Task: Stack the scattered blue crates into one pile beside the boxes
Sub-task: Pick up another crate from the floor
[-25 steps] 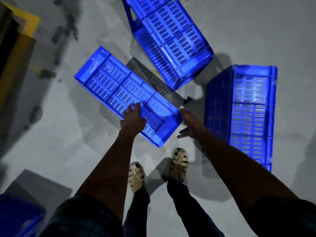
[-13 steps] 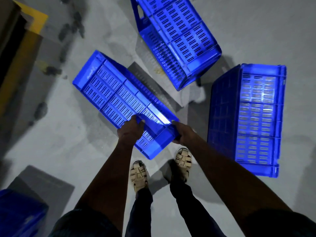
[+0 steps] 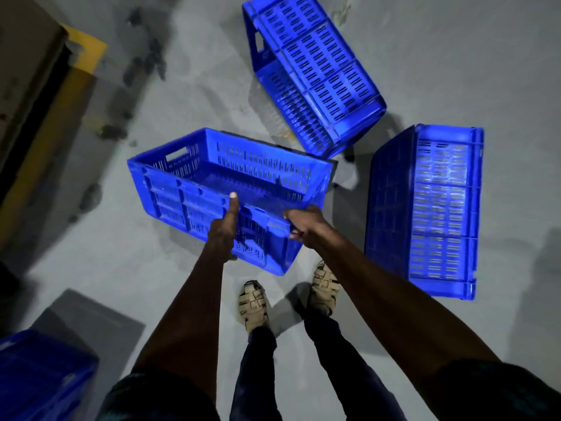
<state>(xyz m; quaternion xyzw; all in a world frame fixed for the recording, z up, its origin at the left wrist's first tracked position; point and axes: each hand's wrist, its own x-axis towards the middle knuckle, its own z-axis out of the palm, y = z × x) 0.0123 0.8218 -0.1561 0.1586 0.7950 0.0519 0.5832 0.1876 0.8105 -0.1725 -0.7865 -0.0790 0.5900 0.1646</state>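
Observation:
I hold a blue slotted crate (image 3: 194, 189) above the grey floor, its open top turned up and away from me. My left hand (image 3: 223, 229) grips its near long wall, thumb up on the rim. My right hand (image 3: 303, 223) is closed on the near right corner. A second blue crate (image 3: 318, 71) lies tipped on its side at the far centre. A third blue crate (image 3: 437, 208) lies on its side to my right. Part of another blue crate (image 3: 39, 375) shows at the bottom left corner.
A yellow-and-black kerb (image 3: 45, 123) and a brown box edge (image 3: 21, 41) run along the left. My two sandalled feet (image 3: 253, 305) stand just behind the held crate. Dark stains (image 3: 145, 62) mark the concrete floor at the far left.
The crate that lay flat on the floor has been gripped by both hands, lifted and rotated, so its open top now faces up. My view has shifted slightly.

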